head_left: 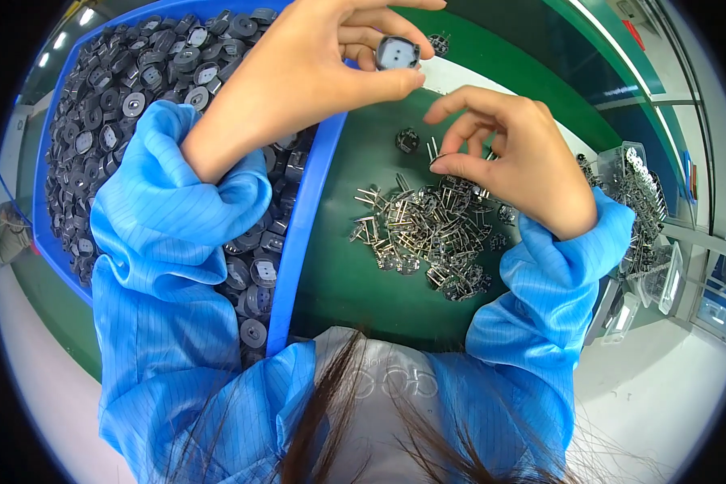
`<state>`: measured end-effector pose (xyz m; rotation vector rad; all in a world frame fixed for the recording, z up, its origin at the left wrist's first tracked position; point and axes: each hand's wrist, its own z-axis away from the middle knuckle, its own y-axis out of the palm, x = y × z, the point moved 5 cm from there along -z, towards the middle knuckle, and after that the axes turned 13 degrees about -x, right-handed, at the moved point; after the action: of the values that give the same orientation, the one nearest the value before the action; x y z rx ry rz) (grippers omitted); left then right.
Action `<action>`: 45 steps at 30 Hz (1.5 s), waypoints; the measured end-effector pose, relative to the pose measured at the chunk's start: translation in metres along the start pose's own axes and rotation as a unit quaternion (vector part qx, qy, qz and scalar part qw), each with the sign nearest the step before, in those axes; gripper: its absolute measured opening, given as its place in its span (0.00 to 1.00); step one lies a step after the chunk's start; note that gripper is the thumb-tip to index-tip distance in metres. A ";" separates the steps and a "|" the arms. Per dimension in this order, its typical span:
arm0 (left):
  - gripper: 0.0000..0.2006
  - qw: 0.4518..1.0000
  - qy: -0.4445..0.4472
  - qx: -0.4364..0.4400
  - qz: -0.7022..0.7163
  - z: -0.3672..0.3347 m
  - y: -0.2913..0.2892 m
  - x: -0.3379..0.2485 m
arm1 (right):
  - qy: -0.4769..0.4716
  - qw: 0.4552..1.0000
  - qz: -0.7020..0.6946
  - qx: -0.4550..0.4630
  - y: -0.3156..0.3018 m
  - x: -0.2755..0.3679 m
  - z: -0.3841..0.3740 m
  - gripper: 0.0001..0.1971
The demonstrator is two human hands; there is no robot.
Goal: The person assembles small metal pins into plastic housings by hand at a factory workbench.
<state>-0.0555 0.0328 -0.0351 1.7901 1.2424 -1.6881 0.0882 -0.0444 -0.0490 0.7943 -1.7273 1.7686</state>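
Note:
My left hand is raised over the blue bin's right edge. Its thumb and fingers are closed on a small dark plastic housing whose pale grey face has small holes. Just to the right and lower, my right hand pinches a small part with metal pins between thumb and fingers; the fingertips hide most of its body. Below that hand lies a loose pile of black parts with silver pins. A single dark round part sits apart from the pile.
A big blue bin full of dark round housings takes up the left side. The pile rests on a green work surface. At the right stand clear plastic containers beside more pinned parts.

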 end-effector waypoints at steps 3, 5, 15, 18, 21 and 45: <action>0.26 0.996 -0.080 -0.006 0.034 -0.005 0.004 0.016 | 0.079 0.991 -0.110 -0.009 -0.004 0.002 0.005 0.11; 0.26 0.894 0.394 0.033 0.210 0.003 0.005 0.006 | 0.034 0.972 -0.211 -0.096 -0.012 0.016 0.004 0.09; 0.16 0.998 0.030 0.033 0.039 0.006 0.009 0.017 | -0.015 0.947 -0.245 -0.208 -0.012 0.016 0.000 0.10; 0.17 0.996 -0.009 0.013 0.082 0.004 0.011 0.007 | -0.044 0.948 -0.204 -0.240 -0.017 0.017 0.000 0.10; 0.19 0.997 -0.022 0.005 0.077 0.005 0.006 0.015 | -0.087 0.946 -0.209 -0.231 -0.014 0.019 -0.002 0.12; 0.22 0.997 0.013 -0.002 0.079 0.004 0.005 -0.004 | -0.036 0.931 -0.240 -0.271 -0.019 0.011 -0.001 0.07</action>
<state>-0.0531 0.0260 -0.0338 1.8609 1.0840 -1.5782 0.0943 -0.0431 -0.0279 0.9318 -1.7522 0.8891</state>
